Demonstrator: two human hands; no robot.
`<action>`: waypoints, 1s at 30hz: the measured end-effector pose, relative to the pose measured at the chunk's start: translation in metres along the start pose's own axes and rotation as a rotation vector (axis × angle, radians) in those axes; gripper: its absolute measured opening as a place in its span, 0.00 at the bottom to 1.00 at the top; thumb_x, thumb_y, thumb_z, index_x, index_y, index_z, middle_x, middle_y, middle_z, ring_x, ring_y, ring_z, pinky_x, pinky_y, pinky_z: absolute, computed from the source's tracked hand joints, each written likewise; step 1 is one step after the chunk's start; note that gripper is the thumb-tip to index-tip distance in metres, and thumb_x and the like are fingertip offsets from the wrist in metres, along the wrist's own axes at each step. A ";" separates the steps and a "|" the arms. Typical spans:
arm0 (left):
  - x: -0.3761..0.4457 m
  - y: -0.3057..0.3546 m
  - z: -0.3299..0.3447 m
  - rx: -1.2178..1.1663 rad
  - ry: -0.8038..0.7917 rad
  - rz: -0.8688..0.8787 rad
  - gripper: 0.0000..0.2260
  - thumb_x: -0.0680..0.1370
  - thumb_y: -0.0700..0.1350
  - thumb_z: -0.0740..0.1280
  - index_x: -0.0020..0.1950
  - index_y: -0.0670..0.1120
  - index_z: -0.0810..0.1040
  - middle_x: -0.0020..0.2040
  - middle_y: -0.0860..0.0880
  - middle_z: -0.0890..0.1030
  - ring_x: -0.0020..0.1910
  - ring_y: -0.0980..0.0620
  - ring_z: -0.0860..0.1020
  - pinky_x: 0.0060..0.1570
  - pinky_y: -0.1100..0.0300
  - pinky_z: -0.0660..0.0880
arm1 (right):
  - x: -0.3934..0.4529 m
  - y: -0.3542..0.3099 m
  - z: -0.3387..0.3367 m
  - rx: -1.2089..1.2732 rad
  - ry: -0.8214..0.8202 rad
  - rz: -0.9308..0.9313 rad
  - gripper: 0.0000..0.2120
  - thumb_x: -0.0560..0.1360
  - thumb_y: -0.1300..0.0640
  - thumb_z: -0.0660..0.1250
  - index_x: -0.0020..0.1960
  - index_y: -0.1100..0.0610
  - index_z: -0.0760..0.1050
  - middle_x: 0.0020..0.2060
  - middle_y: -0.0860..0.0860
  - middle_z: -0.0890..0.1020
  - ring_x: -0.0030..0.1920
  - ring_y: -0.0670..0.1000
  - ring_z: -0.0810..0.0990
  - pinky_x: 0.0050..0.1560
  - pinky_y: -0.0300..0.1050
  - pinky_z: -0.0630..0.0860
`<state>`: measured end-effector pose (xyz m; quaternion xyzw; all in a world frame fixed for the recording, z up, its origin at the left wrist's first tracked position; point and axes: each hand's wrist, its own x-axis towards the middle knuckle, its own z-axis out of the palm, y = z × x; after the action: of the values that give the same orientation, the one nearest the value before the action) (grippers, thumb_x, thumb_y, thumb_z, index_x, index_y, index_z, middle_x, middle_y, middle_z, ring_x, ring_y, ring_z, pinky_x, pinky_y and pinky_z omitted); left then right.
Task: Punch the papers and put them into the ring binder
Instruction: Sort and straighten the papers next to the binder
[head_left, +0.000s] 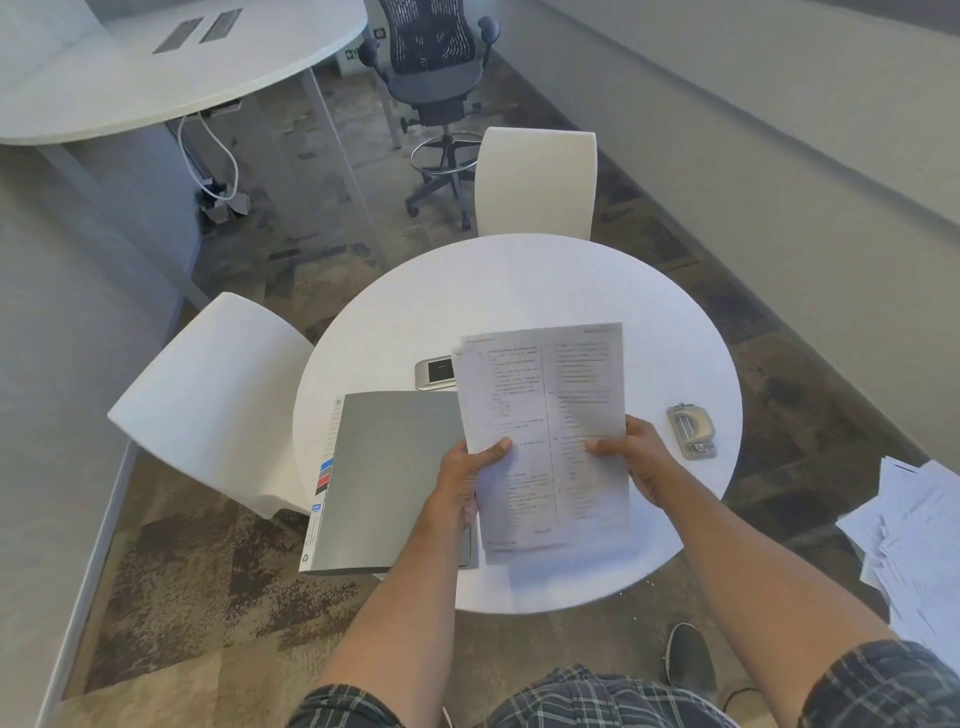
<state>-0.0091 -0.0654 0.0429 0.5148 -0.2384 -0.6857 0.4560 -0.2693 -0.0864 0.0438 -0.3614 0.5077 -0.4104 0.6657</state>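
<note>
I hold a stack of printed papers (545, 415) above the round white table (519, 280). My left hand (465, 478) grips the stack's left edge, thumb on top. My right hand (641, 462) grips its right edge. The sheets are slightly fanned and tilted. A grey ring binder (395, 478) lies closed on the table's left side, partly overhanging the edge, its labelled spine to the left. A grey hole punch (692, 430) sits on the table to the right of my right hand, apart from it.
A silver power outlet (435, 372) is set in the table, partly hidden by the papers. Two white chairs (218, 400) (535, 182) stand at the table. A loose pile of papers (914, 540) lies at the right. An office chair (436, 78) and a large desk (156, 62) stand beyond.
</note>
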 end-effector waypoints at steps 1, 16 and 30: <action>-0.002 0.004 0.002 0.022 -0.043 0.003 0.27 0.68 0.40 0.80 0.65 0.38 0.79 0.60 0.39 0.84 0.60 0.41 0.83 0.60 0.46 0.79 | 0.001 -0.002 0.000 -0.009 0.004 -0.013 0.23 0.62 0.67 0.77 0.58 0.63 0.83 0.54 0.60 0.86 0.56 0.63 0.85 0.51 0.53 0.82; 0.000 0.012 -0.001 0.537 0.062 0.150 0.16 0.67 0.34 0.81 0.49 0.49 0.85 0.49 0.48 0.86 0.45 0.56 0.84 0.54 0.51 0.82 | 0.001 -0.011 -0.002 -0.190 0.021 -0.090 0.15 0.65 0.73 0.79 0.47 0.59 0.85 0.47 0.52 0.88 0.51 0.54 0.86 0.51 0.47 0.81; -0.003 0.004 -0.013 0.679 0.101 0.216 0.12 0.67 0.51 0.78 0.50 0.57 0.87 0.51 0.52 0.88 0.53 0.48 0.85 0.57 0.48 0.81 | -0.010 0.003 -0.003 -0.267 0.032 -0.026 0.17 0.70 0.71 0.77 0.49 0.50 0.82 0.49 0.47 0.86 0.50 0.45 0.82 0.48 0.41 0.75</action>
<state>0.0050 -0.0626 0.0430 0.6421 -0.4828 -0.4891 0.3398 -0.2735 -0.0764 0.0440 -0.4464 0.5638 -0.3535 0.5982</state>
